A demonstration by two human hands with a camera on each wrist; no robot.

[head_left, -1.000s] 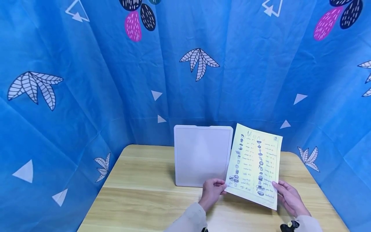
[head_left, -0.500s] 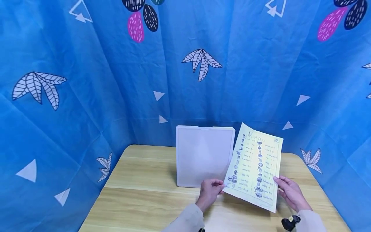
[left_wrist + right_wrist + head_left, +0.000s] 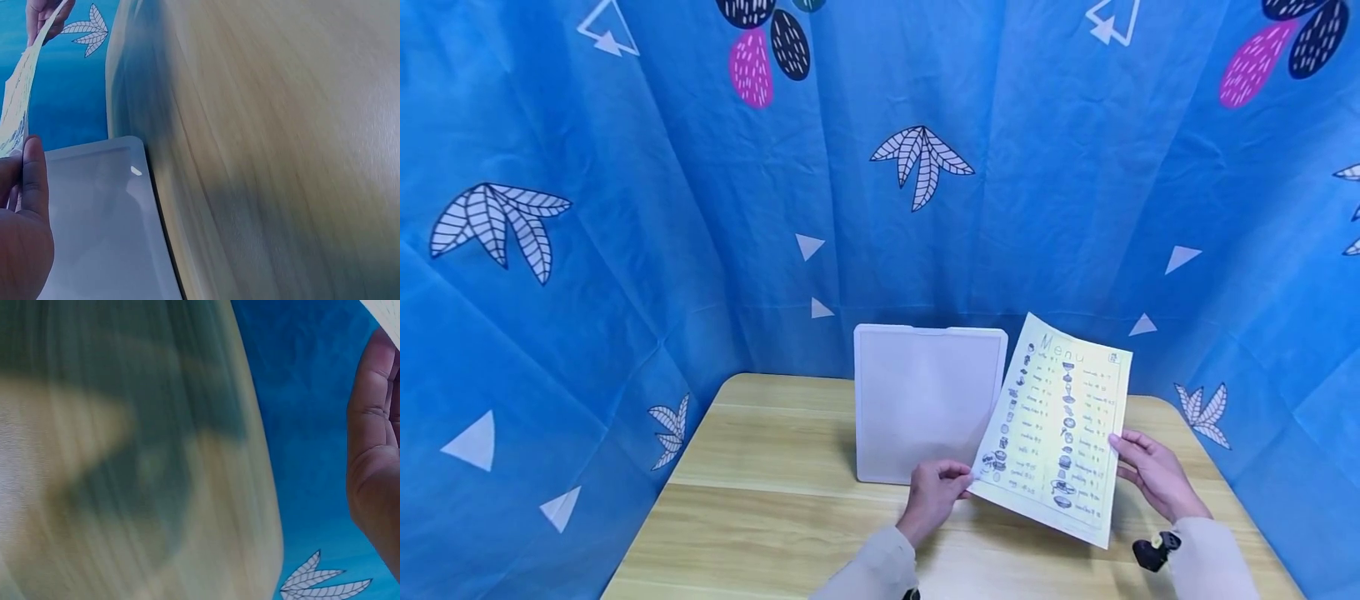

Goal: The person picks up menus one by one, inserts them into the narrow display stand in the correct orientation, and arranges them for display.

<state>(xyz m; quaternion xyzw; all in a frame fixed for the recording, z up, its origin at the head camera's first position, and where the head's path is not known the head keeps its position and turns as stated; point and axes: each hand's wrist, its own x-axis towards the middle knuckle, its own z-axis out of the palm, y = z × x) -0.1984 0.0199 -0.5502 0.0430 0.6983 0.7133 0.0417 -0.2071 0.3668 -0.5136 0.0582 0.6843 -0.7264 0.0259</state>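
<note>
A pale yellow paper menu [image 3: 1049,425], with a handwritten title and two columns of small drawings, is held tilted above the table. My left hand [image 3: 934,502] pinches its lower left corner between thumb and fingers; the left wrist view shows this grip of the left hand [image 3: 25,231] with the paper [image 3: 19,103] nearly edge-on. Along the right edge, my right hand [image 3: 1156,475] holds the sheet with the thumb in front and the other fingers partly hidden behind. Only part of the right hand [image 3: 375,425] shows in the right wrist view.
Left of the paper, a white rectangular panel [image 3: 928,400] with a raised rim and a notch in its top edge stands near the back of the wooden table [image 3: 760,500]. Blue patterned curtain [image 3: 895,267] surrounds the table's back and sides.
My right hand has moved up along the sheet's right edge. The left hand and the lower left corner have shifted slightly left. The white panel stays in place.
</note>
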